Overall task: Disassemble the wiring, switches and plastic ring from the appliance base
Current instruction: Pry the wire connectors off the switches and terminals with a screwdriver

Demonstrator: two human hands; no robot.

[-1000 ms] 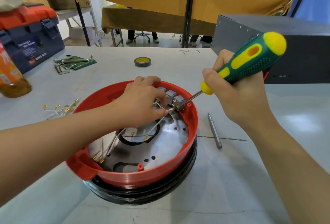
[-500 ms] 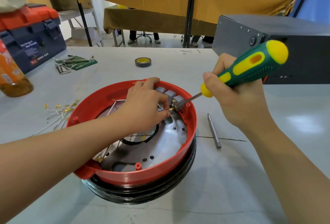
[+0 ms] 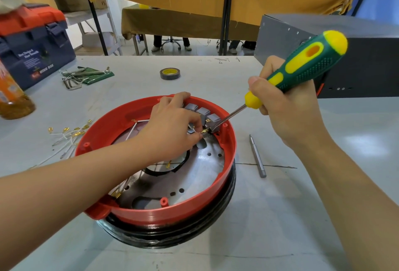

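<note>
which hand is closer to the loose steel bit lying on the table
Right. The right hand is just above and behind the bit, gripping the screwdriver; the left hand is inside the red ring.

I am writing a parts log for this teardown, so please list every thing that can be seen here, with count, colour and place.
plastic ring: 1, red, atop the black base, table centre
appliance base: 1, black, under the ring
metal plate: 1, silver, inside the ring
switches: 3, grey, at the ring's far inner wall
loose wires: several, white with gold terminals, left of the ring
screwdriver: 1, green and yellow, tip at the switches
metal bit: 1, silver, right of the ring
tape roll: 1, dark with yellow core, far centre
hex keys: a bunch, silver, far left
toolbox: 1, blue and red, far left
bottle: 1, orange, left edge
metal box: 1, grey, far right
left hand: fingers pinch a wire terminal by the switches
right hand: grips the screwdriver
</note>
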